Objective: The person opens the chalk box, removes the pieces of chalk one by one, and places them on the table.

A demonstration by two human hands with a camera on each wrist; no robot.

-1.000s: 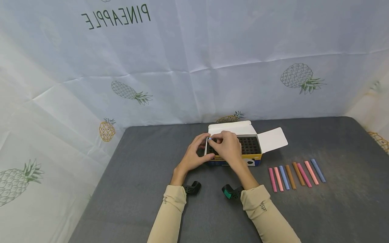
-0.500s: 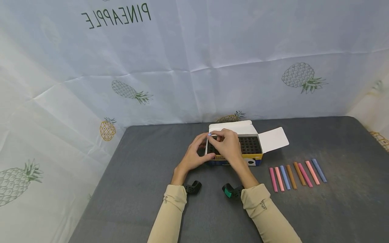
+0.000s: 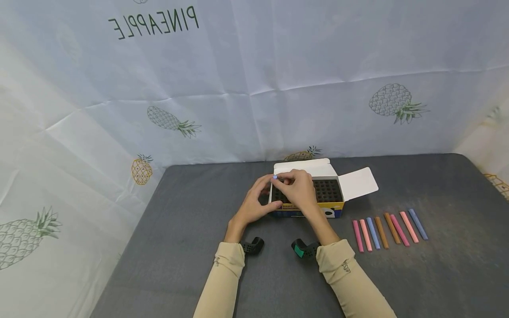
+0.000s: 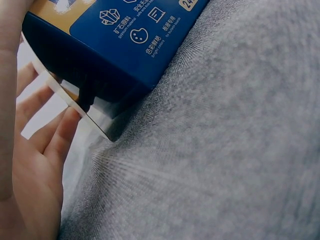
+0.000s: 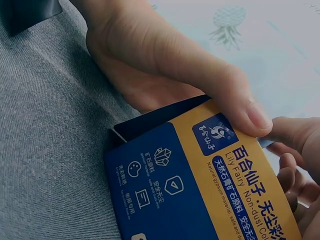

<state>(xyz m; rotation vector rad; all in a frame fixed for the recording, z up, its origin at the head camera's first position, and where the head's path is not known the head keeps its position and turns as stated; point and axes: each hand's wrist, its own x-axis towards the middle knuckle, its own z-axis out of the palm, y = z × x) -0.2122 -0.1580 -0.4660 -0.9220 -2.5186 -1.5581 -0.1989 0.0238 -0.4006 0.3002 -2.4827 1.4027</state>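
A chalk box (image 3: 335,209), blue and yellow with white lid flaps, stands with its top open near the table's far edge. Its black insert (image 3: 328,191) has rows of round holes. My left hand (image 3: 254,201) grips the box's left end, thumb on the front wall. In the left wrist view, its fingers (image 4: 62,130) lie behind a side flap. Above the insert's left end, my right hand (image 3: 298,190) pinches a blue chalk stick (image 3: 275,176) between thumb and forefinger. Only the stick's end shows; the rest is hidden by the hand.
To the right of the box, several chalk sticks (image 3: 380,232) in magenta, pink, blue and brown lie in a row on the dark grey cloth (image 3: 191,229). A white side flap (image 3: 358,183) sticks out to the right. Behind hangs a pineapple-print curtain (image 3: 254,123).
Over the last second, my right hand has raised the blue chalk's end slightly, then held it almost still. The left hand stays on the box.
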